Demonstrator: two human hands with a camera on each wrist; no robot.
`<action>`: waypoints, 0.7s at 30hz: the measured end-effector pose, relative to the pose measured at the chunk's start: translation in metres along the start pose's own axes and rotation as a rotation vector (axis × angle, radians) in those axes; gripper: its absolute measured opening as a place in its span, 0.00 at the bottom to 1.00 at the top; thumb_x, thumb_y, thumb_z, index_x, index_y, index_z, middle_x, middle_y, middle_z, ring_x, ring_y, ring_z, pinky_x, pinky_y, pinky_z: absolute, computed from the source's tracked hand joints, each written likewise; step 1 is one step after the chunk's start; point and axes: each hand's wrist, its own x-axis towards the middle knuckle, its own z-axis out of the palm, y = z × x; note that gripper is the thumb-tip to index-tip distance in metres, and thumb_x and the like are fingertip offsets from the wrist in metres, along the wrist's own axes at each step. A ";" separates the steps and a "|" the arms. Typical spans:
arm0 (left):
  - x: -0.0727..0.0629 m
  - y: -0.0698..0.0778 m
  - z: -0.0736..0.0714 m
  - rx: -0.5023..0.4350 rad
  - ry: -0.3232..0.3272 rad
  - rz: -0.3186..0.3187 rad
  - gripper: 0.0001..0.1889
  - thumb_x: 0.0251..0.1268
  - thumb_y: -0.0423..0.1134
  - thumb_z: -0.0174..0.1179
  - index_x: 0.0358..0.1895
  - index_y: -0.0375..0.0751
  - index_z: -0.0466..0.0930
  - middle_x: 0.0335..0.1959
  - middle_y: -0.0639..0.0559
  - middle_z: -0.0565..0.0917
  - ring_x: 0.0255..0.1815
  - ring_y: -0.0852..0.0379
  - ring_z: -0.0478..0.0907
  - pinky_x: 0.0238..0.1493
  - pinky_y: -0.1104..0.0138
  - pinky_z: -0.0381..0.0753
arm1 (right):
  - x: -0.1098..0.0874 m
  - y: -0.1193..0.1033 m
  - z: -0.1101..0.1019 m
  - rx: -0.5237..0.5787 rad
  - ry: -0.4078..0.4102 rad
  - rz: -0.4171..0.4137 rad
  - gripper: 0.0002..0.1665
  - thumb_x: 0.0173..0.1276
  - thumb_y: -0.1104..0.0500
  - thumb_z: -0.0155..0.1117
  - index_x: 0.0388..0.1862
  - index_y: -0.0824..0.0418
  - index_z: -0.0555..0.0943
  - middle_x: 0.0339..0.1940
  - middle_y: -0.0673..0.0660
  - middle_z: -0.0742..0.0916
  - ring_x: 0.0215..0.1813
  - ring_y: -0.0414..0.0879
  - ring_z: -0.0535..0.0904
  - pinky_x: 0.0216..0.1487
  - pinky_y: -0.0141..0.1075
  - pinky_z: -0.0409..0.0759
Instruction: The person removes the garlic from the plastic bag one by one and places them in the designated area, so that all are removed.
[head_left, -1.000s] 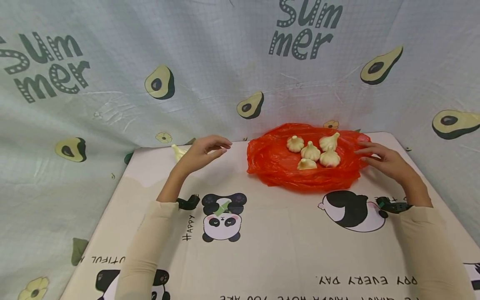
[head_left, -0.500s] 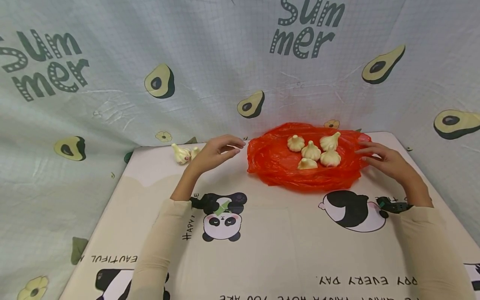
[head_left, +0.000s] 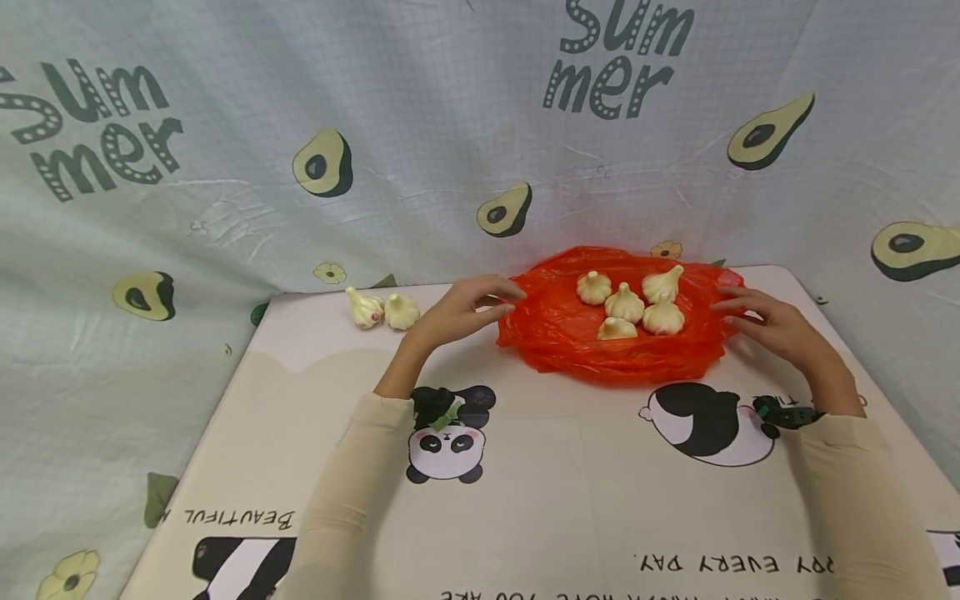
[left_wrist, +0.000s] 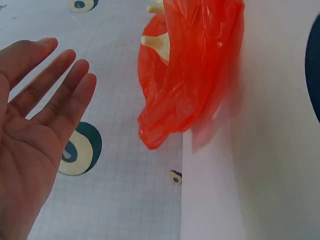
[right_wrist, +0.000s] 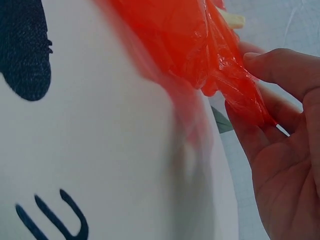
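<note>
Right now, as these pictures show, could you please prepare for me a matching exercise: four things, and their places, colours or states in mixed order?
Things:
1. Plastic bag
2. Left hand
3. Right hand
4. Two garlic bulbs outside it

Descriptions:
A. holding the edge of something thin
B. red, with five bulbs inside
C. lying on the table, at the person's left
D. holding nothing

Pairs: 1-B, 2-D, 3-A, 4-C

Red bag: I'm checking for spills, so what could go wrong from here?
Only the right hand grips the bag, so lifting now might tip it and spill the loose garlic. The bag looks thin and could tear if pulled hard. The two bulbs outside, near the left hand, might get knocked.
</note>
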 end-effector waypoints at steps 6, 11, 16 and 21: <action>0.011 0.005 0.009 0.026 -0.021 0.011 0.12 0.72 0.31 0.62 0.55 0.37 0.84 0.55 0.46 0.85 0.55 0.54 0.82 0.57 0.64 0.82 | 0.002 0.000 -0.001 -0.011 -0.006 0.006 0.22 0.79 0.55 0.59 0.64 0.66 0.79 0.77 0.67 0.68 0.77 0.64 0.59 0.48 0.09 0.63; 0.016 0.006 0.015 0.033 -0.020 0.031 0.12 0.73 0.33 0.62 0.56 0.37 0.84 0.54 0.47 0.85 0.56 0.55 0.80 0.58 0.66 0.81 | 0.004 0.000 -0.001 -0.026 -0.018 0.011 0.22 0.78 0.56 0.61 0.63 0.68 0.79 0.77 0.70 0.66 0.75 0.73 0.58 0.45 0.10 0.63; 0.021 0.005 0.021 0.012 -0.016 0.065 0.12 0.73 0.34 0.62 0.56 0.37 0.84 0.54 0.47 0.85 0.56 0.56 0.81 0.58 0.67 0.81 | 0.005 0.000 -0.001 -0.033 -0.010 0.000 0.23 0.74 0.58 0.65 0.61 0.71 0.80 0.76 0.71 0.66 0.73 0.74 0.59 0.44 0.08 0.63; 0.028 0.006 0.026 0.004 -0.024 0.043 0.13 0.74 0.35 0.61 0.57 0.37 0.83 0.55 0.48 0.85 0.57 0.57 0.81 0.59 0.65 0.80 | 0.006 -0.002 -0.002 -0.066 0.009 -0.019 0.22 0.72 0.61 0.67 0.61 0.72 0.80 0.75 0.71 0.68 0.73 0.73 0.60 0.45 0.08 0.61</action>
